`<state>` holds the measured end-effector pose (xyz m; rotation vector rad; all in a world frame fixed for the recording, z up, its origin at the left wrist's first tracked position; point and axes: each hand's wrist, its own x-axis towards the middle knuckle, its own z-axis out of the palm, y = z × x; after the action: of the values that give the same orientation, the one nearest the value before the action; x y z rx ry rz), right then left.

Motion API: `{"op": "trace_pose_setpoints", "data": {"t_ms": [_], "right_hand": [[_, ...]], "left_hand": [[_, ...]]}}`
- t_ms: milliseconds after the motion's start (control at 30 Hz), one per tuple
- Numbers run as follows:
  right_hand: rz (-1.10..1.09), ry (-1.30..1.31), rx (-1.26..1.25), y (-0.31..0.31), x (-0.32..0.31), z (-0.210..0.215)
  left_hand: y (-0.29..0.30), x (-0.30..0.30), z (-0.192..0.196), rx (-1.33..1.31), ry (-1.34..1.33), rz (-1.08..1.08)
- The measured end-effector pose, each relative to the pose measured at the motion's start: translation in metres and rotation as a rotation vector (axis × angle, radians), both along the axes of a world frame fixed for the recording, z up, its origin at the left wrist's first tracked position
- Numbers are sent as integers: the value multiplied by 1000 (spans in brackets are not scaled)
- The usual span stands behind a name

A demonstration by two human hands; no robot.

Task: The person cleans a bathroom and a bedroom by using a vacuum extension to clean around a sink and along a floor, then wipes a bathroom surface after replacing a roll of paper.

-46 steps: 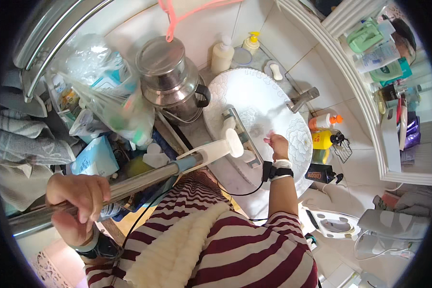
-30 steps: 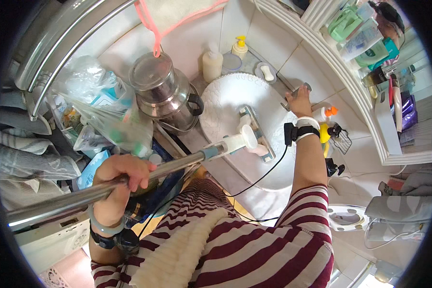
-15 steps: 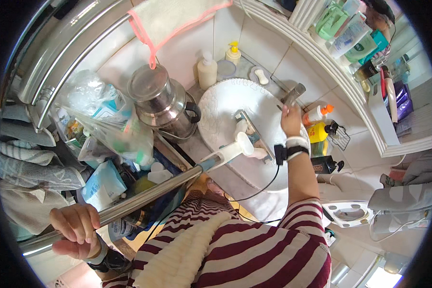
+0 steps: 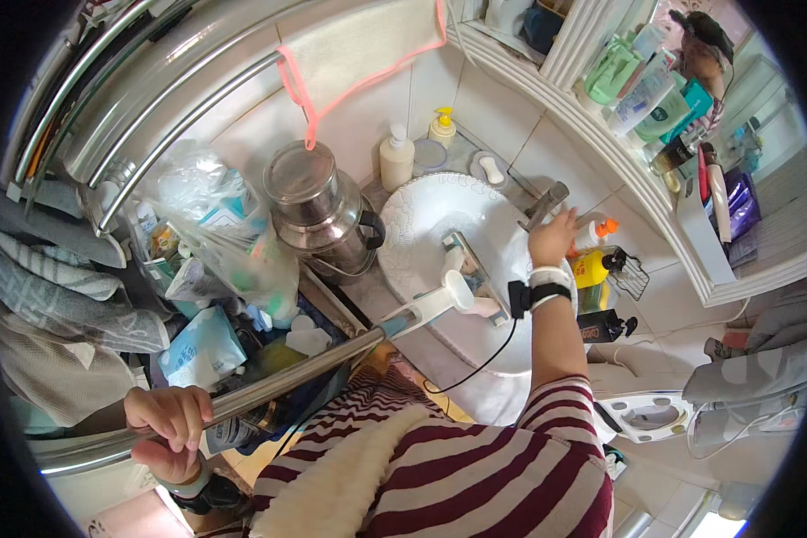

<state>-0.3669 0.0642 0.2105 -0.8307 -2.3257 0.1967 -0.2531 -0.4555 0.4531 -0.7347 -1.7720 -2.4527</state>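
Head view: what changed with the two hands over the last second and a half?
The right hand went from the basin's middle to the faucet at the rim of the white sink and now touches it. The left hand slid up the long metal mop handle, then back toward its end, gripping throughout. The steel kettle and soap bottles stayed put.

Head camera looks steeply down over washbasin (image 4: pixel 421 224).

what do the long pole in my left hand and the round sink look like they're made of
The pole looks like polished metal: silvery, with bright streaks along it; its white head may be plastic. The sink looks like glazed white ceramic: glossy and smooth, with a faint pattern.
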Motion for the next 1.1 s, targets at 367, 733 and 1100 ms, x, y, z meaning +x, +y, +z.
{"op": "trace_pose_setpoints", "data": {"t_ms": [367, 733, 1100], "right_hand": [[402, -161, -168, -12, -36, 24], [1258, 554, -1889, -230, -172, 213], [1119, 443, -1542, -210, -145, 208]], "left_hand": [[4, 2, 4, -22, -13, -44], [9, 13, 4, -13, 16, 44], [-12, 21, -8, 22, -37, -59]]}}
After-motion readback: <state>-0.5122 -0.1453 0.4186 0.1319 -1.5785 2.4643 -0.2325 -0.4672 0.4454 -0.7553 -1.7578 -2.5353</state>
